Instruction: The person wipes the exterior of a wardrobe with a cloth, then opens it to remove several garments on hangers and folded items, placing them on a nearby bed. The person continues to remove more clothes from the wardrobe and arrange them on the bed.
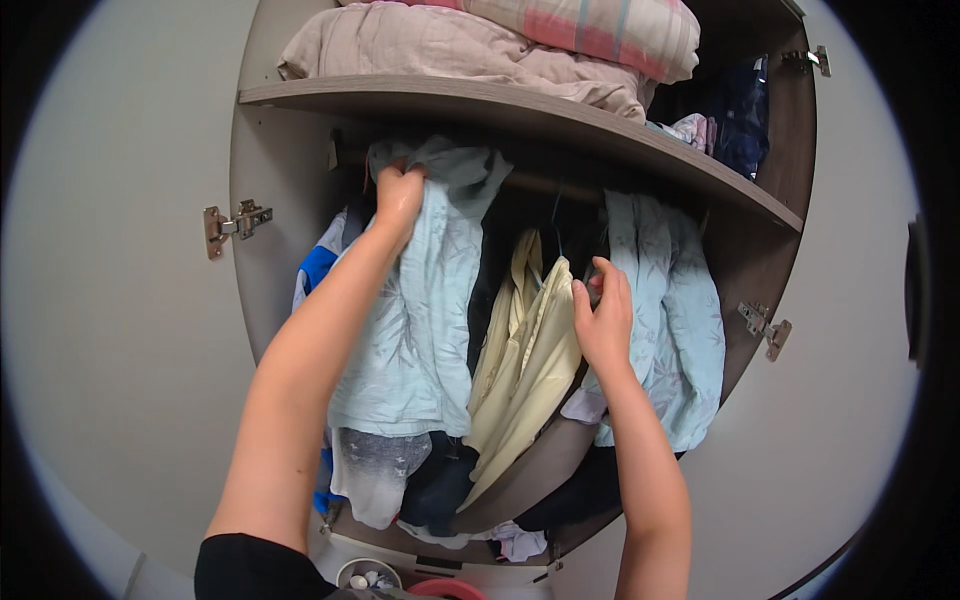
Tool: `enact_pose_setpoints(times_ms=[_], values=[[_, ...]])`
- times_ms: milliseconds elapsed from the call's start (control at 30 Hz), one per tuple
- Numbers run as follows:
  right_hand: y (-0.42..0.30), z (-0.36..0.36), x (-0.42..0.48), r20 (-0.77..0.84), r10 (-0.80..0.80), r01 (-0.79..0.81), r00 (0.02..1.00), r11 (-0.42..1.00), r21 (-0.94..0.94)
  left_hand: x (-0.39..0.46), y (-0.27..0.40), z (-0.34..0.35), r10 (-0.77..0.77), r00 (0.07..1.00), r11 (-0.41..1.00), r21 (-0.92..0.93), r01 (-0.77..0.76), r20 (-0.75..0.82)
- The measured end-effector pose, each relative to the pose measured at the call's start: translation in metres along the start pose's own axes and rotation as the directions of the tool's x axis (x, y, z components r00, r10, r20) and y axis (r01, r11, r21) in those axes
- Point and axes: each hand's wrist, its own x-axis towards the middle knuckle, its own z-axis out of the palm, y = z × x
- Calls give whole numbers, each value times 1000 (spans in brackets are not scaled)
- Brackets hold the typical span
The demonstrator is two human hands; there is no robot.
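Note:
My left hand [401, 196] grips the upper part of a pale blue leaf-patterned garment [431, 300] near the closet rail [551, 186]. My right hand [606, 319] is raised with its fingers apart, beside the shoulder of a pale yellow garment [536, 352] on a thin hanger [557, 225]. Whether its fingertips touch that fabric I cannot tell. Just right of this hand hangs another pale blue leaf-patterned garment [675, 322]. A grey and white garment [382, 472] shows below the left blue one.
Above the clothes, a wooden shelf [450, 90] holds folded bedding [465, 49]. Open doors with metal hinges [240, 221] flank the closet. Blue and white clothing [319, 262] hangs at left. Below are a crumpled light cloth [520, 541], a round container [367, 564] and a pink rim [448, 587].

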Motion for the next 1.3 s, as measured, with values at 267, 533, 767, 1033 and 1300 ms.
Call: enact_pose_setpoints(times_ms=[267,533,767,1033,1300], values=[[-44,7,12,685,207,-699,699,-8,715,-181,67,15,-531,480,834,330,442,698],[-46,-31,-17,453,426,-480,783,-49,876,-200,59,-52,-564,319,796,397,457,762],[-24,-96,-78,574,54,-571,817,214,793,-262,32,-77,-483,572,349,-453,820,664],[-47,-124,-136,545,185,-536,818,589,605,-297,75,-24,-445,518,888,286,359,731],[-39,-141,-128,607,355,-697,711,468,543,-336,50,-16,-52,234,951,120,-286,971]])
